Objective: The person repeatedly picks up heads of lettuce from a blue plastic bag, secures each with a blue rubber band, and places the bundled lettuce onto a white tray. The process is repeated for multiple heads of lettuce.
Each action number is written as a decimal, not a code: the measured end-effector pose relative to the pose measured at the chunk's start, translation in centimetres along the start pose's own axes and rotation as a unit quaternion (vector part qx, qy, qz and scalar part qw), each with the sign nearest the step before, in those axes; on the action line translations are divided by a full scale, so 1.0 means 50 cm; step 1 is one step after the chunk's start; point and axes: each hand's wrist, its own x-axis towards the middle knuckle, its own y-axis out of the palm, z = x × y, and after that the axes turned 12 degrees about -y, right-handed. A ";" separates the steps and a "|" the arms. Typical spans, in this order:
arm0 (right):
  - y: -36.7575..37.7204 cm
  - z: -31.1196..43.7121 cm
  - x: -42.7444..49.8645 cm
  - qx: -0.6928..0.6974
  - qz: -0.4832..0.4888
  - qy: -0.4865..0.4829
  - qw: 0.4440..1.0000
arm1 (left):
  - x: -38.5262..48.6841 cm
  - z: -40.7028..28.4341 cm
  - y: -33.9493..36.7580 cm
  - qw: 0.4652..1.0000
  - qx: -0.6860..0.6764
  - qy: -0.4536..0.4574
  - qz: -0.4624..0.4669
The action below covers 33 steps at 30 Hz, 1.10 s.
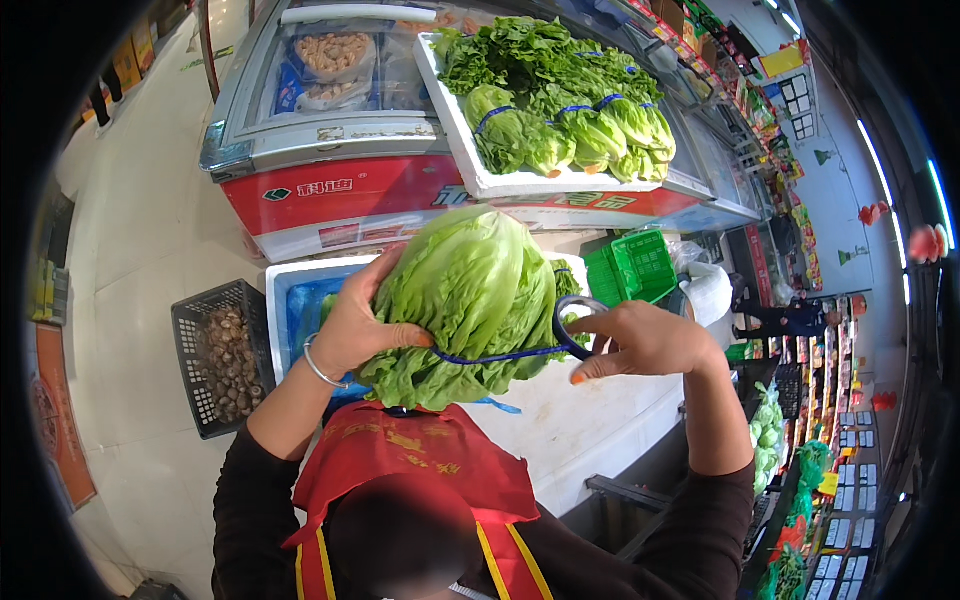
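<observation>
A large head of leafy lettuce (472,300) is held up before my chest. My left hand (367,322) grips its left side, the thumb lying on the end of a blue tape strip (499,358) that crosses the lower leaves. From there the strip runs right to a roll of blue tape (574,326). My right hand (637,341) has its fingers at this roll, the index finger reaching into the ring. A white foam box (281,300) with blue plastic lining stands below the lettuce, partly hidden by it.
Blue-banded lettuces fill a white foam box (465,142) on the chest freezer (315,180). A black crate (225,427) of mushrooms stands on the floor at left. Beyond my right hand is a green plastic basket (634,266). A person (787,319) is far off at right.
</observation>
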 end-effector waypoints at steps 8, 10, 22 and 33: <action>0.023 -0.102 0.065 0.484 -0.147 -0.076 0.859 | -0.043 -0.086 0.047 0.921 0.335 0.092 0.175; 0.035 -0.075 0.121 0.530 -0.192 -0.082 0.822 | -0.062 -0.078 0.084 0.894 0.393 0.059 0.207; 0.118 0.221 0.153 0.410 -0.214 -0.182 0.868 | 0.028 0.037 0.040 0.962 0.256 0.027 -0.092; 0.133 0.151 0.074 0.016 -0.382 -0.114 0.917 | 0.019 -0.091 -0.108 0.938 0.202 0.076 -0.273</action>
